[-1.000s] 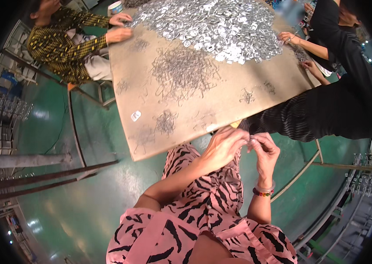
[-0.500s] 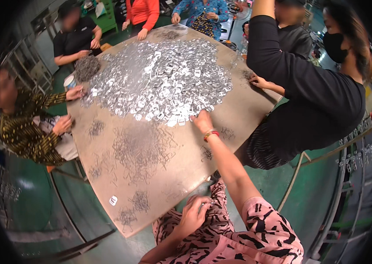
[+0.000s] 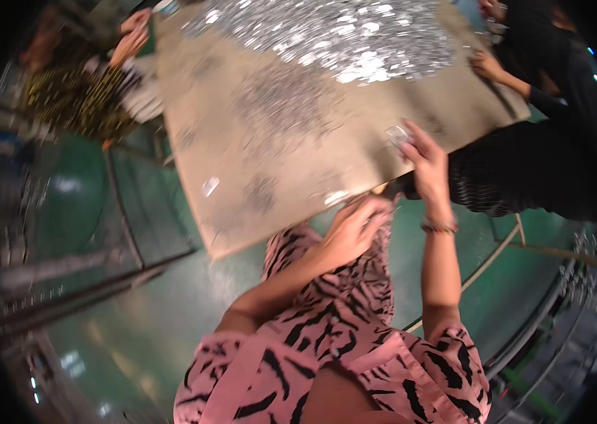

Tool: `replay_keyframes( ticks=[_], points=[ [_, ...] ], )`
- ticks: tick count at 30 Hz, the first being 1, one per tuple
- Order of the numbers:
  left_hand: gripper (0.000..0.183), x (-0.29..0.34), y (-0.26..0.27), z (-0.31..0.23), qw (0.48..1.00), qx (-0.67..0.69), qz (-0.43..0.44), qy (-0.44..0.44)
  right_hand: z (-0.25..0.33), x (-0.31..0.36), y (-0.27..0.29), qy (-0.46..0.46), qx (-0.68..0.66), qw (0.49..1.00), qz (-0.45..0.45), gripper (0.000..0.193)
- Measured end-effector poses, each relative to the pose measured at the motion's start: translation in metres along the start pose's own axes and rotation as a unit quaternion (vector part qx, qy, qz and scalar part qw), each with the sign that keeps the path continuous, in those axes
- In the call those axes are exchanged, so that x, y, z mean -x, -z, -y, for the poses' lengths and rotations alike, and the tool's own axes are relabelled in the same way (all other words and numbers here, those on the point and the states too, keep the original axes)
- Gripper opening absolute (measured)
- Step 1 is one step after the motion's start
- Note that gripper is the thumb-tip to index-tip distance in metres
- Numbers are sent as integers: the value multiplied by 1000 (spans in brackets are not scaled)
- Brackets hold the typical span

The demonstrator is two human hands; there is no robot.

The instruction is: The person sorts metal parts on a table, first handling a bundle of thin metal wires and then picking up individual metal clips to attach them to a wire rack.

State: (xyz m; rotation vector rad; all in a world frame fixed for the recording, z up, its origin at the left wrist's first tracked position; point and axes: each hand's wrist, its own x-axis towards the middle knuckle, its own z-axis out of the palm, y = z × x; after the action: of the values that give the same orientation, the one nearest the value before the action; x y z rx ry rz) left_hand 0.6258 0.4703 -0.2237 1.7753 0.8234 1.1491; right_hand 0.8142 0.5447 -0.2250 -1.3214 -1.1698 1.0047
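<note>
Packages: you have none in view.
Labels: none you can make out; the picture is blurred.
Signs: none.
Screens: none.

I'm sitting at the near edge of a tan board table [image 3: 277, 162], its corner poking toward my lap. A big heap of small shiny metal pieces [image 3: 341, 35] is lying on the far part. Thinner grey scatters of pieces [image 3: 277, 99] are spreading across the middle. One small pale piece [image 3: 209, 186] is lying alone near the left edge, and another bright bit [image 3: 334, 197] is sitting at the near edge. The picture is blurring, so shapes are staying unclear.
</note>
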Motion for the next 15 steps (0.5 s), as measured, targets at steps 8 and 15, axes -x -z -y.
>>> replay_keyframes(
  ticks=[8, 15],
  points=[
    [12, -9, 3, -9, 998, -54, 13, -29, 48, 105, -15, 8, -30, 999, -37, 24],
    [9, -7, 5, 1, 991, -124, 25, -49, 44, 110, -23, 59, -48, 991, -109, 21]
  ],
)
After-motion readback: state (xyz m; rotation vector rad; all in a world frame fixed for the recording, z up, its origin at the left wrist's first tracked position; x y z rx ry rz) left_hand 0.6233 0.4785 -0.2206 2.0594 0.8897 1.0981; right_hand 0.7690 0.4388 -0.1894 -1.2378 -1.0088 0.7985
